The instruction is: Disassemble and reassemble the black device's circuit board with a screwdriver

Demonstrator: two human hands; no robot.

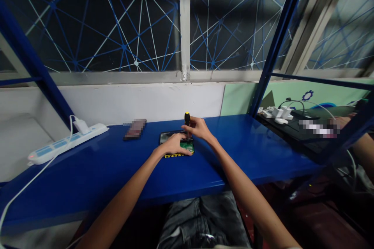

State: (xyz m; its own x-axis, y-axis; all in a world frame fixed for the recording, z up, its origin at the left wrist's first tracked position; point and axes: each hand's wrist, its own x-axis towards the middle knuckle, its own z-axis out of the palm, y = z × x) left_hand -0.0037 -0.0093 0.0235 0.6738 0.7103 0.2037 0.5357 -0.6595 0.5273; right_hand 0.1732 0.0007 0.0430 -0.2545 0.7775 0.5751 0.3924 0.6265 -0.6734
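A black-handled screwdriver [187, 119] with a yellow cap stands upright in the fingers of my right hand [200, 128]. Its tip points down at a green circuit board [187, 147] with a yellow-and-black edge strip, but my fingers hide the exact contact. My left hand [173, 144] lies over the board and grips it, thumb at the front right corner and fingers bent toward the screwdriver. Behind the board, partly under my left hand, is a flat black piece [165, 136] that looks like a tray or casing.
A blue table [122, 175] carries everything. A blurred-out phone-like slab [135, 129] lies at the back left, near a white power strip [67, 144] with a plug and cable. On the right, past a blue post [267, 62], are white chargers [280, 113] and another person's arm [364, 148].
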